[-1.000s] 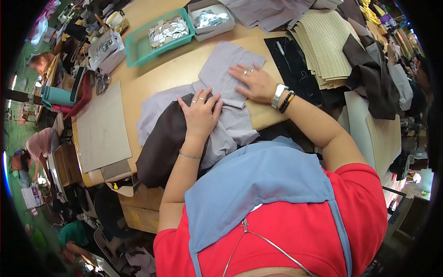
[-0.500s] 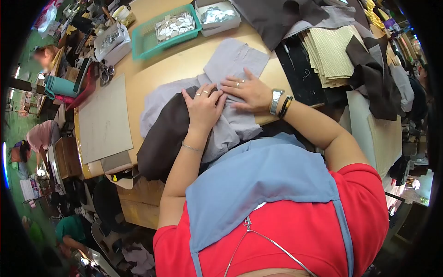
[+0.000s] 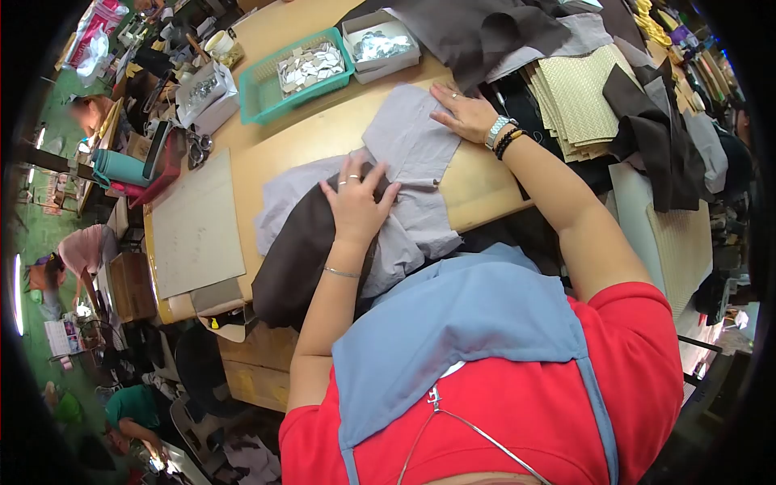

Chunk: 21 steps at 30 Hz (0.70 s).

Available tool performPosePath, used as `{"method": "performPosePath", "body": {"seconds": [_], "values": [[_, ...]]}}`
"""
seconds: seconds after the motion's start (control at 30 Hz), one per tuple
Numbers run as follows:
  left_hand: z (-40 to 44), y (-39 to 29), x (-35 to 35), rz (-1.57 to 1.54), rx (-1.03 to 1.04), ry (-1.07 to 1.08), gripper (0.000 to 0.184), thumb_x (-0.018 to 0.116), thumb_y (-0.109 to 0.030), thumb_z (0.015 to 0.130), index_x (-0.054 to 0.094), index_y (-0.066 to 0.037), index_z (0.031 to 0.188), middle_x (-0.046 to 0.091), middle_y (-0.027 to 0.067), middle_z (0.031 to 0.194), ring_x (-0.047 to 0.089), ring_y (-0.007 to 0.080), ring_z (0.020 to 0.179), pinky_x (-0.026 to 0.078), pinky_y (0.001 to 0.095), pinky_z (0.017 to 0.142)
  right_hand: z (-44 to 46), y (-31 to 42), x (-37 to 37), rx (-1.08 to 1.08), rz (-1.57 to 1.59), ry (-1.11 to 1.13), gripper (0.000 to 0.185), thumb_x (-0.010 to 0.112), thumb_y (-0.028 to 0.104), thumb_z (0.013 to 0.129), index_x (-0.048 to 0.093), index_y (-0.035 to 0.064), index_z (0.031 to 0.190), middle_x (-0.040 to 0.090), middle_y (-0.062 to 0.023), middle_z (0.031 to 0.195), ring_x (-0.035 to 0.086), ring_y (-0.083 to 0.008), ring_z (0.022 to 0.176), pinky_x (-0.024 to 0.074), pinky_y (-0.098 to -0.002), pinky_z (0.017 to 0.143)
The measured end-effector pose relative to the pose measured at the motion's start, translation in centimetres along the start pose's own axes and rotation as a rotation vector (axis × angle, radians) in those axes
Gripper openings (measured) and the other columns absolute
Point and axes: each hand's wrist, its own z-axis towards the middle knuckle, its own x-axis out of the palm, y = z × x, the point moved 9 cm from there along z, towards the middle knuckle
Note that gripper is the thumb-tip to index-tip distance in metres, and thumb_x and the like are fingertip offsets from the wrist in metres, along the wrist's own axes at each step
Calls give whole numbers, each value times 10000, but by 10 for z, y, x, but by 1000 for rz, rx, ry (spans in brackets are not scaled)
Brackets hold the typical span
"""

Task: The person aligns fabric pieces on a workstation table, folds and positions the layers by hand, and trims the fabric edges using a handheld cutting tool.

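A piece of fabric or soft leather lies on the table before me, with a pale grey side (image 3: 414,133) and a dark brown side (image 3: 295,242). My left hand (image 3: 358,198) rests on its folded part, fingers spread and palm down. Farther up and to the right, my right hand (image 3: 469,113) lies flat at the upper edge of the grey part, fingers stretched out. Whether its fingertips touch the fabric or the table, I cannot tell. The lower part of the material hangs over the table's front edge by my apron.
Behind the material stand a teal basket (image 3: 267,101) of small white pieces and a white box (image 3: 380,48) of shiny parts. Grey board (image 3: 196,226) lies at left, near scissors (image 3: 198,147). Textured yellowish sheets (image 3: 582,97) are stacked at right. Other people work at far left.
My right hand has moved up and right, away from my left hand, to the far edge of the grey part. My left hand stays on the fold with its fingers more spread.
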Motion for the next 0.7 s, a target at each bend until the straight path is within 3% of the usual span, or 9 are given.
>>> {"method": "performPosePath", "body": {"seconds": [0.1,0.23,0.3,0.37,0.43,0.5,0.57,0.63,0.7], "values": [[4,28,2,-42,-201,228,495,737,-473,810,673,-139,1169,669,98,1164,631,288,1078,414,559,939,2,1,7,34,-120,8,750,328,607,991,355,52,1494,322,-138,1574,292,-319,1454,239,-480,1168],[-4,41,22,-380,-391,710,550,754,-448,808,654,-42,1165,686,170,1112,653,341,978,496,410,847,-51,36,-5,-114,712,-223,820,257,671,983,356,41,1500,354,-189,1548,300,-287,1456,180,-468,1187],[11,37,9,-1085,-336,307,465,676,-350,928,624,14,1213,697,108,1103,650,199,980,510,352,854,-77,43,3,-39,1207,-280,927,239,761,930,242,69,1548,314,-146,1572,299,-271,1451,182,-419,1191],[38,35,-48,-1296,-467,48,435,632,-310,971,593,-9,1283,682,65,1127,611,148,1023,481,322,934,-101,66,17,113,1806,-281,994,249,810,893,171,83,1567,283,-135,1586,297,-272,1451,211,-368,1187],[57,81,-73,-1238,-586,-95,403,576,-304,1001,572,-58,1320,653,78,1200,597,190,1098,441,333,1007,-117,106,36,65,1932,-19,1063,296,858,843,128,101,1570,234,-124,1602,299,-236,1449,252,-364,1175],[76,83,-106,-1974,-658,-475,419,496,-352,1024,565,-71,1327,619,87,1258,567,229,1167,415,366,1051,-114,138,39,-48,1627,272,741,522,556,913,347,66,1440,471,-97,1378,474,-191,1274,386,-344,1065],[83,83,-151,-1924,-716,-595,449,413,-388,1035,575,-67,1305,599,92,1295,541,253,1212,402,405,1068,-117,177,23,-46,1537,545,446,651,304,958,536,38,1297,658,-63,1139,627,-148,1075,509,-314,931],[70,132,-166,-1729,-717,-776,457,405,-398,1026,586,-65,1281,598,95,1306,546,260,1208,394,409,1081,-95,169,-2,-143,1292,712,291,604,277,991,610,36,1156,678,-29,989,653,-98,906,536,-258,783],[46,181,-166,-1421,-723,-885,446,409,-387,1025,589,-67,1279,595,96,1313,548,267,1205,396,422,1082,-53,123,-59,-126,1456,268,245,590,265,1001,627,49,1110,685,-32,952,658,-97,849,542,-253,730]]}}
